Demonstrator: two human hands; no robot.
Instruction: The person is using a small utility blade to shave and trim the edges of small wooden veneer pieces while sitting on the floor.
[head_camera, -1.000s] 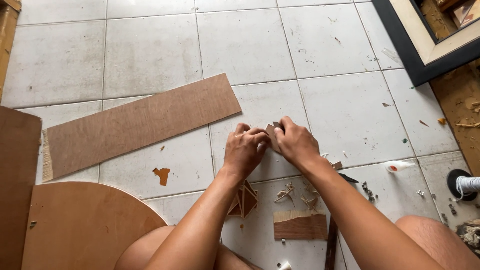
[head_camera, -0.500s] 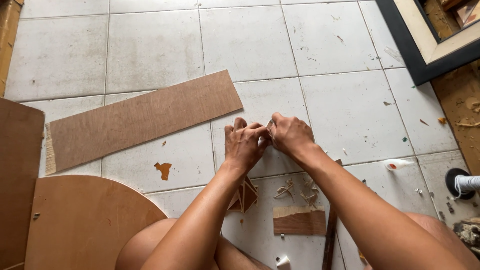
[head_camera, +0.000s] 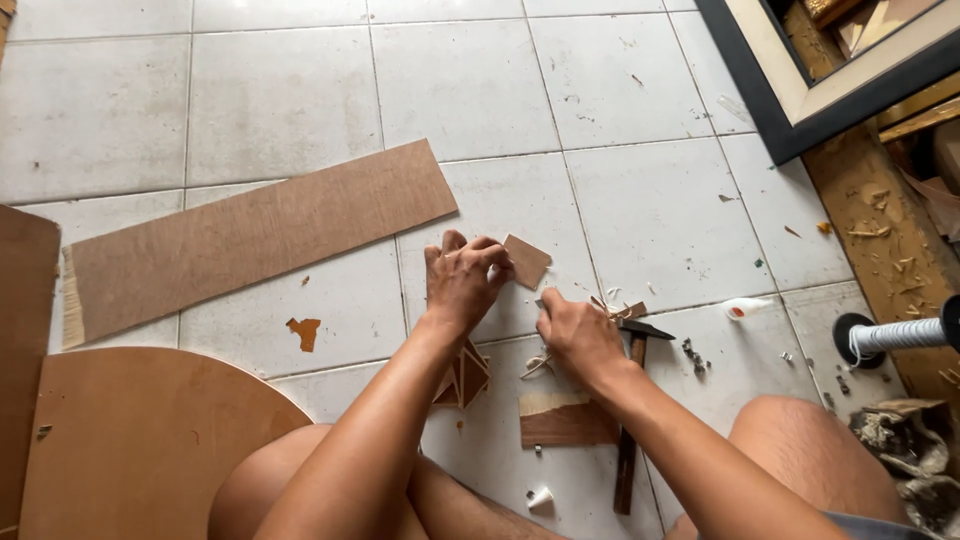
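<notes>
Now left hand (head_camera: 462, 283) pinching flat plywood chip (head_camera: 526, 260)

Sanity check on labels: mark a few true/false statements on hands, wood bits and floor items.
1. The left hand holds a small brown wood piece. True.
2. The right hand holds the hammer up in the air. False: the hammer lies on the tile floor, the hand low beside its head.
3. A long plank lies on the floor left of the hands. True.
4. The plank leans against the picture frame. False: the picture frame is far right, apart from it.
</notes>
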